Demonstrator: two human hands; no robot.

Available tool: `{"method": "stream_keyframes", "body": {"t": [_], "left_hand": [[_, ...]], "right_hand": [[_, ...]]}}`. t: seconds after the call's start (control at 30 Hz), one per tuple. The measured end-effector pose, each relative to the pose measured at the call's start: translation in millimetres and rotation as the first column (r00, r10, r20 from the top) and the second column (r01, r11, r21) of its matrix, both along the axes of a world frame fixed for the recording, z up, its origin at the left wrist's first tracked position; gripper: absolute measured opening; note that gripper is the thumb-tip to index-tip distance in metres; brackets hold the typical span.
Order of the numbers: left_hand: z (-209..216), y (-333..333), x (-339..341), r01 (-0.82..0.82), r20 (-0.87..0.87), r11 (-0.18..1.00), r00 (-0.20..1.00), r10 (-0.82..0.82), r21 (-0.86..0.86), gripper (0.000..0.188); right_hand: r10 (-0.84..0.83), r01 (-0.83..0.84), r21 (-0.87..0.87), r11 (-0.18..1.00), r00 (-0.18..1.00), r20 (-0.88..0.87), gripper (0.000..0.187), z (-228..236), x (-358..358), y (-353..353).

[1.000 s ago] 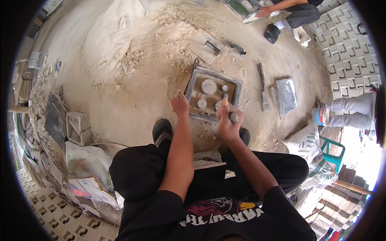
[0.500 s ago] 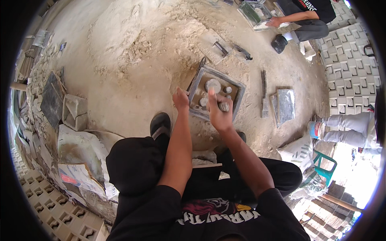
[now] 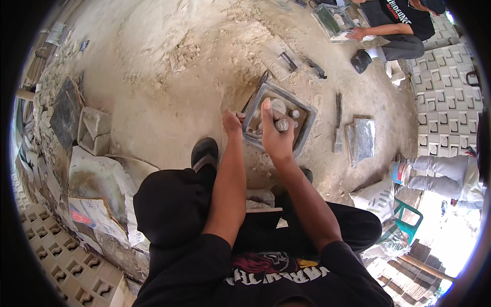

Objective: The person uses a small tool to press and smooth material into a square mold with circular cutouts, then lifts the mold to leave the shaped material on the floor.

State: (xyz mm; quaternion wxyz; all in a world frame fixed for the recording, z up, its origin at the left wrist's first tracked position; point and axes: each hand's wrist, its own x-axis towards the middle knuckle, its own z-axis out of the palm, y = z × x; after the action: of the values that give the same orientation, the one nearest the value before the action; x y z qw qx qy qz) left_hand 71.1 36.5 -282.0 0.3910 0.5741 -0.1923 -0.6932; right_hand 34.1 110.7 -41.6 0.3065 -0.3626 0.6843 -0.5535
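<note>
A square grey mould [image 3: 305, 134] lies tilted on the dusty floor in front of me. Inside it stand round plugs, a wide one [image 3: 278, 106] and smaller ones [image 3: 294, 113] beside it. My right hand [image 3: 279, 140] is above the mould's near half, wrapped around a round-ended tool [image 3: 282, 124] whose lower part is hidden; the thumb points forward. At the mould's left edge my left hand [image 3: 233, 123] is closed, and what its fingers grip is hidden. A dark bar [image 3: 263, 78] shows along the mould's upper left side.
Crumbled earth [image 3: 186, 55] covers the floor ahead. A hammer-like tool [image 3: 288, 61] and flat plates [image 3: 363, 137] lie beyond and right. Another person's hand [image 3: 356, 34] touches a second mould [image 3: 331, 23]. Stacked pale blocks [image 3: 445, 102] line the right; a concrete block [image 3: 95, 128] stands left.
My right hand and the round-ended tool have shifted slightly up and left relative to the mould, over the wide plug's near side. My left hand stays at the mould's edge. The whole view has shifted slightly.
</note>
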Motion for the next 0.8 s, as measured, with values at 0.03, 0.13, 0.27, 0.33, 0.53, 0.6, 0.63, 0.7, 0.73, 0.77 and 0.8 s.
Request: {"method": "stream_keyframes", "body": {"t": [0.03, 0.13, 0.27, 0.33, 0.53, 0.6, 0.63, 0.7, 0.73, 0.77, 0.8], "left_hand": [[-3, -3, 1, -0.018, -0.031, 1.0, 0.999, 0.018, 0.006, 0.062], [3, 4, -1, 0.047, 0.018, 0.995, 0.999, -0.045, -0.087, 0.061], [12, 2, -5, 0.198, 0.427, 0.963, 0.898, -0.104, -0.184, 0.062], [15, 5, -7, 0.245, 0.59, 0.949, 0.803, -0.084, -0.199, 0.063], [25, 7, -6, 0.285, 0.617, 0.949, 0.774, -0.144, -0.137, 0.061], [20, 8, -9, 0.274, 0.662, 0.952, 0.74, -0.118, -0.136, 0.062], [20, 8, -11, 0.281, 0.685, 0.949, 0.72, -0.109, -0.144, 0.063], [27, 11, -11, 0.338, 0.703, 0.935, 0.691, -0.17, -0.106, 0.062], [28, 8, -13, 0.359, 0.711, 0.928, 0.677, -0.189, -0.095, 0.062], [28, 7, -12, 0.385, 0.725, 0.921, 0.651, -0.224, -0.062, 0.062], [24, 6, -7, 0.405, 0.737, 0.914, 0.628, -0.251, -0.034, 0.062]], "right_hand": [[-0.003, 0.004, -0.021, 1.0, 1.0, 0.009, 0.048, 2, -1, 3], [-0.023, 0.009, -0.115, 0.993, 0.993, -0.117, 0.047, -9, -5, 25], [0.059, -0.063, -0.036, 0.997, 0.994, -0.095, 0.045, -15, -3, 34], [0.037, -0.04, -0.057, 0.998, 0.998, -0.048, 0.044, -9, -7, 43], [0.053, -0.052, -0.024, 0.998, 0.998, 0.028, 0.045, 1, -22, 47], [-0.007, 0.009, -0.09, 0.996, 1.0, 0.022, 0.044, -10, -30, 57], [-0.048, 0.051, -0.13, 0.99, 0.999, 0.02, 0.044, -20, -34, 62], [-0.089, 0.09, -0.072, 0.993, 0.996, 0.013, 0.045, -33, -37, 64], [-0.077, 0.082, -0.086, 0.993, 0.995, 0.056, 0.045, -24, -40, 56], [-0.063, 0.073, -0.101, 0.992, 0.993, 0.098, 0.046, -15, -42, 50], [-0.095, 0.103, -0.076, 0.992, 0.99, 0.102, 0.046, -7, -41, 50]]}}
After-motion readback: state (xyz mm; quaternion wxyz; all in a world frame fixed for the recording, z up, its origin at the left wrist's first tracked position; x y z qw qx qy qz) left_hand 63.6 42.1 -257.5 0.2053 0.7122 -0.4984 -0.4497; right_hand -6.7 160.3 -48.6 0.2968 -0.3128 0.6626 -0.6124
